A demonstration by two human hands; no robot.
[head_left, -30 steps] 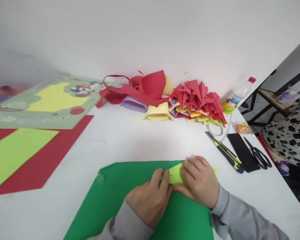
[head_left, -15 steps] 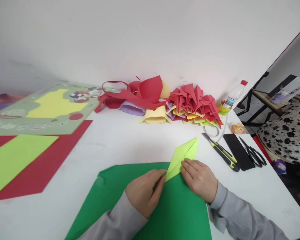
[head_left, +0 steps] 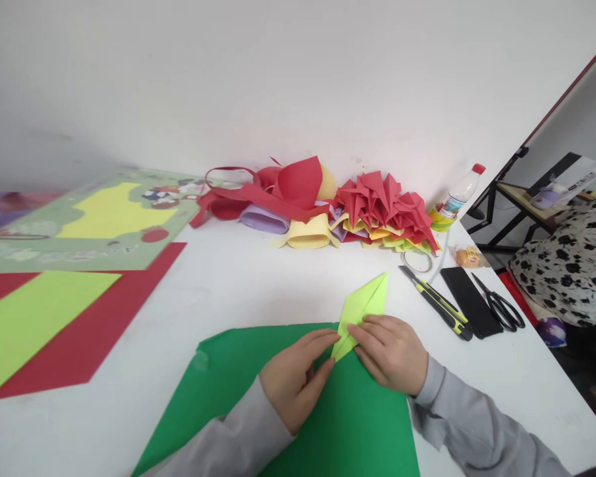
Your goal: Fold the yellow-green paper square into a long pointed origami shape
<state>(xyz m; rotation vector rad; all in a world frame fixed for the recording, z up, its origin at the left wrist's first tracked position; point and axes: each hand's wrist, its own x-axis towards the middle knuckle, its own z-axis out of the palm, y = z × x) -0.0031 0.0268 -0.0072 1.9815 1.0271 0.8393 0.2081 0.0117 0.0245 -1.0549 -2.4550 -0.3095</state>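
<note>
A yellow-green folded paper (head_left: 361,305), diamond-shaped with a crease line down its middle, lies across the far edge of a green paper sheet (head_left: 258,358). My left hand (head_left: 300,374) pinches its lower left edge between thumb and fingers. From the right, my right hand (head_left: 390,351) has its fingers on the paper's lower part, the index fingertip pressing near the crease. Both hands are closed on the same piece. The paper's lower right side is partly hidden behind the right fingers.
Right of my hands lie a utility knife (head_left: 440,305), a black case (head_left: 471,301), scissors (head_left: 499,303) and a tape roll (head_left: 417,261). Along the wall are red folded papers (head_left: 377,199), paper strips (head_left: 273,192) and a bottle (head_left: 457,197). Red sheets (head_left: 104,331) lie left. A person in patterned clothing (head_left: 571,258) sits right.
My right hand's fingers have shifted left and down along the folded paper, closer to the left hand. The left fingers have moved slightly up its edge. The view has shifted a little.
</note>
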